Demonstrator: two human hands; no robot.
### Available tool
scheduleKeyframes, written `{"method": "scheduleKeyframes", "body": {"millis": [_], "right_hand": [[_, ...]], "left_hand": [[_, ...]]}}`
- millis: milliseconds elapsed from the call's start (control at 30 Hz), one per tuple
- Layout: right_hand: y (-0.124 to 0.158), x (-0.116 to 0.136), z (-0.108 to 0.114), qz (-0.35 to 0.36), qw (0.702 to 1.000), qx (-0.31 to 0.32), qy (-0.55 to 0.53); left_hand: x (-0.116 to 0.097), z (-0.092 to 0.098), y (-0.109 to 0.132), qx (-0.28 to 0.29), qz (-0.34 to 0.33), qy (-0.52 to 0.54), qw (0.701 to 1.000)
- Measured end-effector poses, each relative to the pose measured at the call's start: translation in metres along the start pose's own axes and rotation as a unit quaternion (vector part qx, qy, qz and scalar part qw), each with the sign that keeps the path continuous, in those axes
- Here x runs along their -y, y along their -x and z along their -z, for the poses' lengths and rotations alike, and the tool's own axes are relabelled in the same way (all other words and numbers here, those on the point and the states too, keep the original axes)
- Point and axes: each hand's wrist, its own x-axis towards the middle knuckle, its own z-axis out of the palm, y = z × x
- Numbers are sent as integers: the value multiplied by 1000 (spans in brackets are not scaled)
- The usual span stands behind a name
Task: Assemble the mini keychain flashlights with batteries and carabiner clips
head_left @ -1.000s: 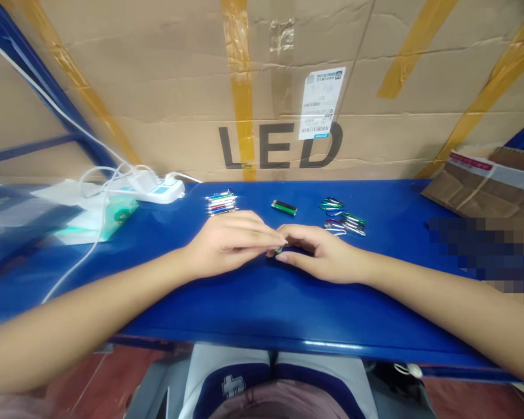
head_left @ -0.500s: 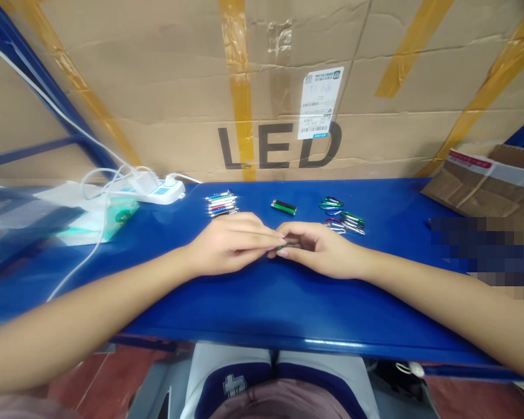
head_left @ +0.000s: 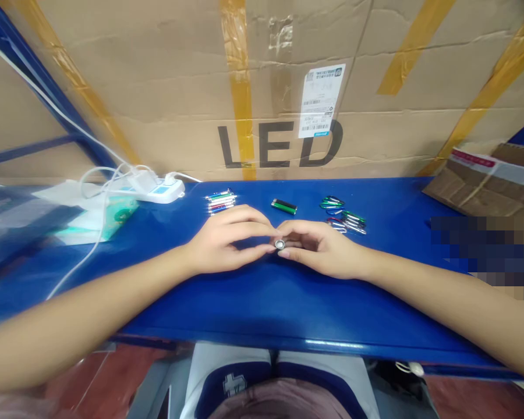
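Observation:
Just above the middle of the blue table, a small round metal-rimmed piece (head_left: 280,245) sits between my two hands, its circular end facing me. My right hand (head_left: 321,247) pinches it from the right with thumb and fingers. From the left, the thumb and fingertips of my left hand (head_left: 231,241) close on its other side. The rest of the piece is hidden by the fingers. Beyond the hands lie a green and a black tube (head_left: 283,206) side by side. Behind my left hand is a row of slim coloured metal tubes (head_left: 220,201).
Several coloured carabiner clips (head_left: 343,215) lie behind my right hand. At left are a white power strip (head_left: 168,191) with cables and a tissue pack (head_left: 113,218). A large cardboard box (head_left: 179,87) stands along the back, and a smaller carton (head_left: 484,180) at right.
The piece has turned so its round metal end now shows; earlier only a bit of green was visible. My left fingers have lifted and parted slightly from the thumb. My right hand has barely moved.

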Motion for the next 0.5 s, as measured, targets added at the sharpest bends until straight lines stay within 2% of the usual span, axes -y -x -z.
{"method": "scheduleKeyframes", "body": {"millis": [167, 300, 367, 400, 433, 467, 500], "right_hand": [[1, 1, 1, 7, 1000, 11, 21], [0, 0, -1, 15, 999, 12, 29], [0, 0, -1, 24, 998, -7, 50], [0, 1, -2, 35, 996, -24, 77], [0, 1, -2, 53, 991, -42, 115], [0, 1, -2, 76, 983, -58, 158], [0, 2, -1, 101, 972, -71, 200]], "left_hand": [[0, 3, 0, 18, -19, -2, 1000], [-3, 3, 0, 29, 4, 27, 999], [-7, 0, -1, 15, 76, 82, 994], [-9, -2, -2, -6, 140, 127, 982], [-11, -4, -4, -35, 219, 180, 958], [-12, -7, -6, -65, 305, 241, 919], [-12, -9, -8, -92, 387, 300, 867]]}}
